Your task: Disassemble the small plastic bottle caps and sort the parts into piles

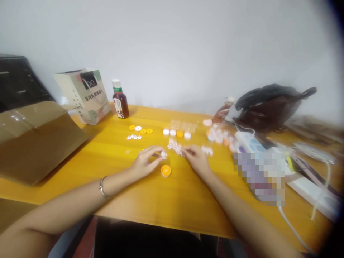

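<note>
My left hand [146, 161] is closed in a pinch on a small whitish, see-through piece [163, 153], held just above the table. Directly below it lies a round orange cap-like piece [166, 170] with a pale rim. My right hand [197, 160] has its fingertips together at the right edge of a loose cluster of small white pieces [174, 146]. Whether anything is between those fingers is too blurred to make out. Behind the cluster stands a row of white caps [172, 132] with an orange cap [180, 134] among them.
Yellow rings [146, 131], a white ring [138, 128] and small white parts [134, 137] lie left. A dark bottle [120, 102], paper bag [94, 96] and cardboard box [40, 139] stand farther left. Right are blurred caps [219, 136], a power strip [309, 190] and a dark bag [271, 107].
</note>
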Tool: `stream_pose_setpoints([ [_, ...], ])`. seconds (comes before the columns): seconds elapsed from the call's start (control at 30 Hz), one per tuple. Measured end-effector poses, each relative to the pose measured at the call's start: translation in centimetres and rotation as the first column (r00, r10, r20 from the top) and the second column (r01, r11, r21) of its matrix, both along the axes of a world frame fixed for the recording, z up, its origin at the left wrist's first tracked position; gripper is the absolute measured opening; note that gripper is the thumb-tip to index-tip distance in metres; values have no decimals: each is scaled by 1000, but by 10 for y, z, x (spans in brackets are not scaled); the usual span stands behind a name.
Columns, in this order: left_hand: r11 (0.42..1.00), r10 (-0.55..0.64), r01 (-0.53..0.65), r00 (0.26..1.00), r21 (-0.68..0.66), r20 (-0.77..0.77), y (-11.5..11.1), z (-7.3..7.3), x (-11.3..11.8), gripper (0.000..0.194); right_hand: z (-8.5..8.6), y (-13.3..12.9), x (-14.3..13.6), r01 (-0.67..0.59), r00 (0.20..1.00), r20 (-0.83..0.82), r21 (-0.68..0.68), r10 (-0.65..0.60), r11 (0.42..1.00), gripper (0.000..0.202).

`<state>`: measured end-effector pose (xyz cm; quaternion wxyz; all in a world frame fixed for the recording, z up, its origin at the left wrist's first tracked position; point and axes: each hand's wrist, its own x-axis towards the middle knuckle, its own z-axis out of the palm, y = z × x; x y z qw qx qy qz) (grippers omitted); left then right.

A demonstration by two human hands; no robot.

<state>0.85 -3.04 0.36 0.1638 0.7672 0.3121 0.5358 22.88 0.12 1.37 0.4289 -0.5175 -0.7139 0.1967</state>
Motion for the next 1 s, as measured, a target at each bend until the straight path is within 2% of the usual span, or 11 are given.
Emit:
stream_pose_setpoints([
  [0.2,999,-52,53,997,14,-64,0,-1,0,24,-15,13,4,50,998,38,-20,-49,999,21],
  [0.33,998,-55,56,996,2,-74,-1,-1,0,27,-18,18,5,26,998,58,-25,-24,999,19],
  [0.53,994,-58,50,995,-93,-83,-2,-6,-1,28,-19,19,4,8,995,100,-9,-7,1000,19],
  [0.7,977,-116,108,993,-184,-31,-3,-6,3,27,-12,10,-1,5,999,44,25,-6,1000,21],
  [0.87,964,-152,144,988,-224,-21,-6,6,7,21,0,-12,-14,-151,988,6,115,151,982,16],
  [0.93,934,-206,210,977,-289,43,-7,8,8,21,5,-23,-18,-247,969,7,156,249,956,16],
  [1.0,876,-263,298,954,-380,141,-8,6,8,21,8,-31,-20,-342,938,11,197,347,919,19],
])
